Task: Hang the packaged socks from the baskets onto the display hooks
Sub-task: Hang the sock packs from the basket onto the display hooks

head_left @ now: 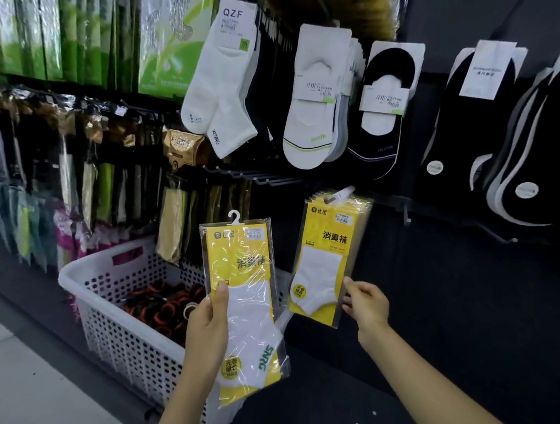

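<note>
While our left grip (208, 321) curls round the lower half of the yellow sock pack (242, 269), thumb on its front, the pack stands above the white basket (71, 273), its plastic hanger (234, 217) below and left of the display hook (345, 192). Our right grip (367, 304) pinches the lower edge of the hung packs (326, 250); we should steady those, then lift the hanger squarely onto the hook's tip.
</note>
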A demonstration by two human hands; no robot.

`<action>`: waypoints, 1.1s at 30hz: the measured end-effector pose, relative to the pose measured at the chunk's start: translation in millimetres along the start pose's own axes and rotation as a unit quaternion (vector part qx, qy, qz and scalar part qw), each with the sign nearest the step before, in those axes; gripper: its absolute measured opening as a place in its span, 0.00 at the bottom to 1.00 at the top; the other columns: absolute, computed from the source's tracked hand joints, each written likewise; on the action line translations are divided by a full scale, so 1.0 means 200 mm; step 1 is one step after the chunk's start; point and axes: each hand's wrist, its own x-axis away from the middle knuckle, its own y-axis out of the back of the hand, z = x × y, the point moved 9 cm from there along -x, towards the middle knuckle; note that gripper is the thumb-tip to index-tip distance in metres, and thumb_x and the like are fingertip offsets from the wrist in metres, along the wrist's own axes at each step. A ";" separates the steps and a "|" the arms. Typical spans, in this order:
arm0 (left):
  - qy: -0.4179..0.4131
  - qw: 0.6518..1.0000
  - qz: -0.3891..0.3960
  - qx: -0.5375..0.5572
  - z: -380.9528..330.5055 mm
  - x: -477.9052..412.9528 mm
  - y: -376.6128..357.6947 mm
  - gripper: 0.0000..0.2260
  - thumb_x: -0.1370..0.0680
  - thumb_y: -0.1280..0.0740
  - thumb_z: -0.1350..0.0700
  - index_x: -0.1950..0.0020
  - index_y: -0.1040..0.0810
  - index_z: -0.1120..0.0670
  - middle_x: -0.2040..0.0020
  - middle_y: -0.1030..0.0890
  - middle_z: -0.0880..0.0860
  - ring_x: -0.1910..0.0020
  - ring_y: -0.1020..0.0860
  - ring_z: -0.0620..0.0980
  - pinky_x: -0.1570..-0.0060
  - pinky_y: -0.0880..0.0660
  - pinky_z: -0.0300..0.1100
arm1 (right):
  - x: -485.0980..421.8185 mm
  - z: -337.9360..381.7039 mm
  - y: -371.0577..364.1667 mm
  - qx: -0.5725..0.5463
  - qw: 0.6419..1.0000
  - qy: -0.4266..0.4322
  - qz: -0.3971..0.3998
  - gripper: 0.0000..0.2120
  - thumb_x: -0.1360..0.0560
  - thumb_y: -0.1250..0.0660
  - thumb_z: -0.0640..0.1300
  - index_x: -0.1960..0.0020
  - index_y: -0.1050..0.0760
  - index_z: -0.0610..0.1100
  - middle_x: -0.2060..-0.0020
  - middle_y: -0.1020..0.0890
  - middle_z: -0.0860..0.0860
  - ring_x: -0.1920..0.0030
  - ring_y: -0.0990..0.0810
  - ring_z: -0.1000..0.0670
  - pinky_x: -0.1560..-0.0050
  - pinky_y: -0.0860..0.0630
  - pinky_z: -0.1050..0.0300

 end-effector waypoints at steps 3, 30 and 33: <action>-0.004 1.000 0.018 0.003 -0.01 0.01 -0.05 0.21 0.22 0.44 0.40 0.67 0.43 0.53 0.78 0.41 0.44 0.78 0.42 0.41 0.77 0.41 0.31 | 0.18 0.06 -0.16 0.005 0.990 0.015 0.139 0.11 0.23 0.34 0.46 0.47 0.23 0.39 0.58 0.20 0.48 0.59 0.21 0.52 0.59 0.22 0.60; 0.005 0.973 0.205 0.102 -0.03 -0.04 -0.56 0.16 0.21 0.42 0.43 0.39 0.23 0.46 0.46 0.17 0.49 0.48 0.19 0.45 0.53 0.23 0.38 | 0.03 0.26 -0.18 -0.019 0.996 0.060 0.063 0.07 0.23 0.34 0.46 0.53 0.22 0.42 0.50 0.18 0.40 0.50 0.19 0.42 0.47 0.23 0.47; 0.017 0.976 0.204 0.071 0.03 -0.12 -0.61 0.19 0.21 0.41 0.44 0.33 0.28 0.50 0.41 0.20 0.51 0.45 0.20 0.46 0.46 0.22 0.44 | -0.04 0.16 -0.18 -0.028 0.998 -0.006 0.054 0.12 0.24 0.32 0.46 0.50 0.23 0.36 0.46 0.19 0.37 0.50 0.20 0.40 0.47 0.22 0.46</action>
